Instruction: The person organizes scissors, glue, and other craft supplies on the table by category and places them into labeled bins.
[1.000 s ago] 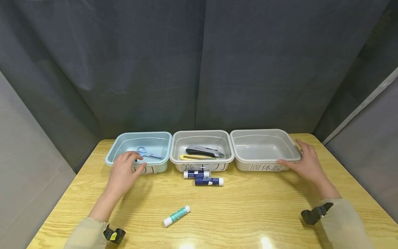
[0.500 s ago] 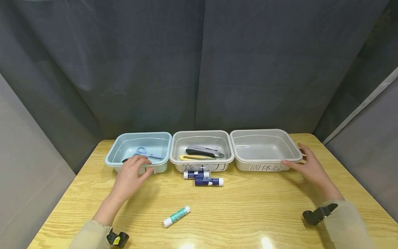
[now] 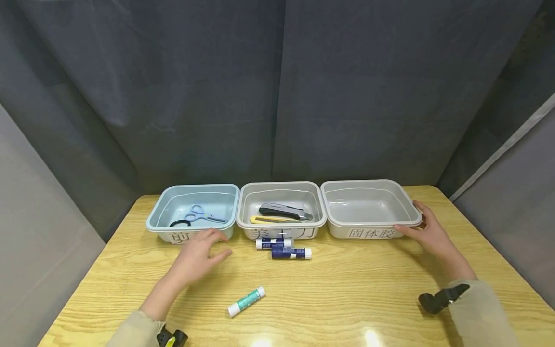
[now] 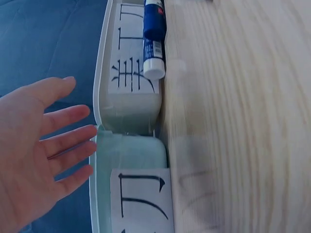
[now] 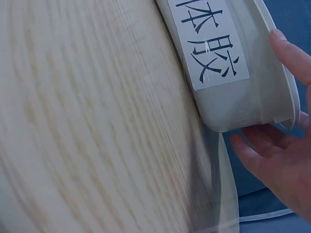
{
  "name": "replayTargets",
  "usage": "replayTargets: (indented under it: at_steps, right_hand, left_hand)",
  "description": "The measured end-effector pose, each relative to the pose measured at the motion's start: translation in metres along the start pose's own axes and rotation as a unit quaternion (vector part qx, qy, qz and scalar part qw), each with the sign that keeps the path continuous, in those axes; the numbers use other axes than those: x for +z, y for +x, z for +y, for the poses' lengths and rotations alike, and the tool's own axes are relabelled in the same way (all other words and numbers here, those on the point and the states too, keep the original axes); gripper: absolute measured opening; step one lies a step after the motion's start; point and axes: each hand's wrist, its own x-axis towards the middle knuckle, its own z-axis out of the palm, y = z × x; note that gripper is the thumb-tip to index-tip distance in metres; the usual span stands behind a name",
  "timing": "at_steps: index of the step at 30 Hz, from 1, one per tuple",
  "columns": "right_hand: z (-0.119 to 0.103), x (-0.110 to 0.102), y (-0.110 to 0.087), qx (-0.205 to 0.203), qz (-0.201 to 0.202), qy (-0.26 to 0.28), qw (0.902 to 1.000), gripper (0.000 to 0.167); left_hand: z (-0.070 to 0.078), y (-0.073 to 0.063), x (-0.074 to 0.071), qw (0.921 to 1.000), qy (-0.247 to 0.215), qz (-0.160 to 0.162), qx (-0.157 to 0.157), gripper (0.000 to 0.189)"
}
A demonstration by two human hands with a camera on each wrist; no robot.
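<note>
My left hand [image 3: 201, 258] hovers in front of the light blue bin [image 3: 153, 227], its fingers spread and holding nothing. Inside that bin lie blue scissors [image 3: 197, 214] and a partly hidden black loop [image 3: 179, 223]. At the right end, my right hand [image 3: 433, 236] rests with its thumb and relaxed fingers about the near right corner of a pale grey bin [image 3: 336, 232]. Two dark blue glue sticks [image 3: 291, 253] lie before the middle bin [image 3: 323, 219]. Nearer the front, a green and white glue stick [image 3: 246, 301] lies on the table.
The middle bin holds a grey and black utility knife [image 3: 284, 211] and a yellow one [image 3: 270, 220]. Paper labels [image 3: 370, 233] mark the bins' fronts. The three bins stand side by side along the back of the wooden table [image 3: 347, 289], before a dark curtain [image 3: 277, 96].
My left hand has moved right and towards me, away from the light blue bin, uncovering the black loop and the label. My right hand has barely shifted at the grey bin's corner.
</note>
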Motion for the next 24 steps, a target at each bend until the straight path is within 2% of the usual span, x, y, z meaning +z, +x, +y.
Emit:
replayTargets:
  at_steps: [7, 15, 19, 24]
  right_hand:
    - [0.005, 0.002, 0.0, -0.007, -0.001, 0.035, 0.9994, 0.089]
    - [0.007, 0.005, 0.0, 0.008, 0.007, 0.064, 0.9979, 0.087]
    - [0.005, 0.005, -0.001, 0.017, 0.009, 0.071, 0.9973, 0.088]
    - [0.006, 0.006, -0.003, 0.024, 0.01, 0.079, 0.9965, 0.088]
  left_hand:
    - [0.012, -0.002, 0.007, 0.998, -0.008, -0.062, -0.008, 0.029]
    - [0.02, -0.005, 0.015, 0.9933, -0.024, -0.107, 0.037, 0.032]
    - [0.026, -0.006, 0.016, 0.9871, -0.038, -0.148, 0.049, 0.038]
    - [0.031, -0.008, 0.018, 0.9732, -0.075, -0.211, 0.054, 0.045]
